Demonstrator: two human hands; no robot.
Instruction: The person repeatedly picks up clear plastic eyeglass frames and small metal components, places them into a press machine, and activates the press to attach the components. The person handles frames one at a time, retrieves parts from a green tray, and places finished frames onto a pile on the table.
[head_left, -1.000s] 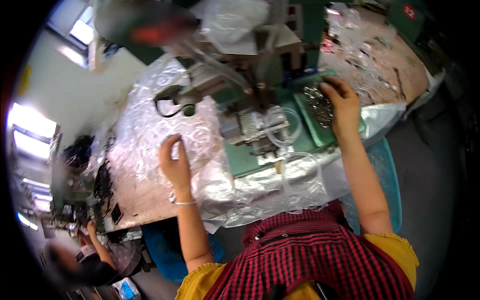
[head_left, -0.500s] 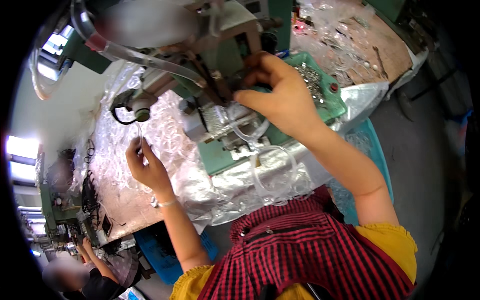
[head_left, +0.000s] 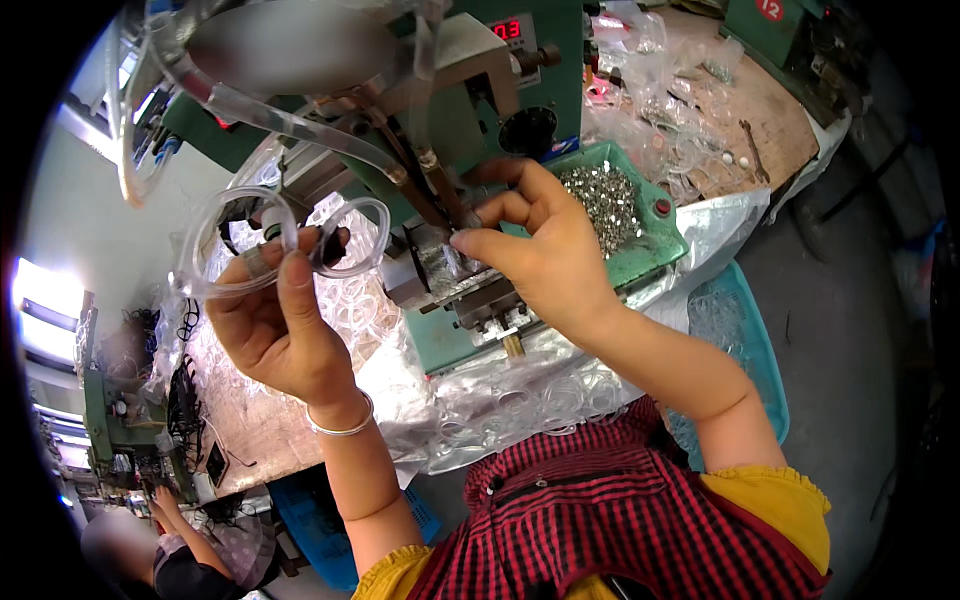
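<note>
In the head view, the left hand (head_left: 275,330) is raised beside the green press machine (head_left: 470,120), its thumb and fingers closed on a loop of clear plastic tubing (head_left: 290,240), while the right hand (head_left: 540,255) pinches something too small to identify at the metal fixture (head_left: 450,275) under the machine head. Just right of it lies a green tray (head_left: 665,240) of small metal parts (head_left: 605,200). I judge this the loading step; next, the tubing end must meet the fixture with careful alignment.
</note>
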